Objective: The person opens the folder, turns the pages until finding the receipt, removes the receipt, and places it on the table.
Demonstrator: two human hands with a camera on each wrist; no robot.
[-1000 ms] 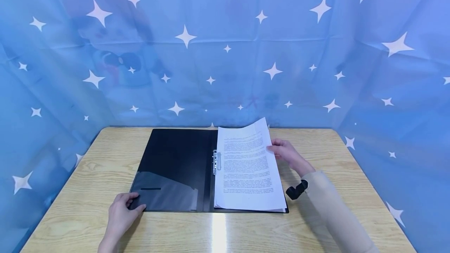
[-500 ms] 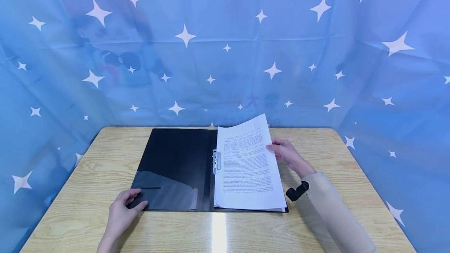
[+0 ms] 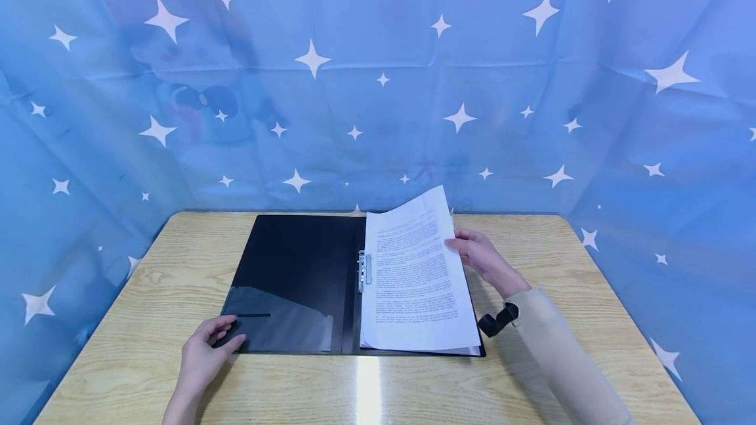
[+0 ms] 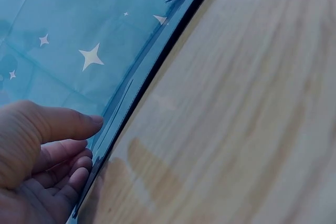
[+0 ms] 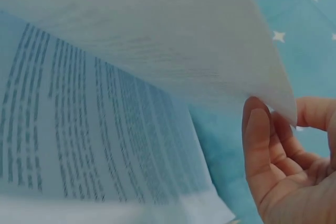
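Observation:
A black folder (image 3: 289, 254) lies spread flat, with a clear pocket (image 3: 283, 326) on its left cover and a metal clip (image 3: 361, 271) near the spine. On its right side rests a stack of printed paper, whose top sheet (image 3: 413, 281) curves up at the far right. My right hand (image 3: 484, 258) pinches that sheet's right edge between thumb and fingers; the right wrist view shows the lifted sheet (image 5: 210, 40) above another printed page (image 5: 94, 129). My left hand (image 3: 203, 353) rests at the folder's lower left corner, fingers loosely curled, thumb (image 4: 79, 124) over the cover.
The light wooden table (image 3: 136, 300) surrounds the folder. Behind and at both sides hangs a blue curtain (image 3: 378, 117) with white stars. A black device (image 3: 498, 321) is strapped at the right wrist.
The top sheet's far right corner has risen a little, and my right hand has shifted slightly left with it. My left hand's fingers have moved slightly up along the folder's edge.

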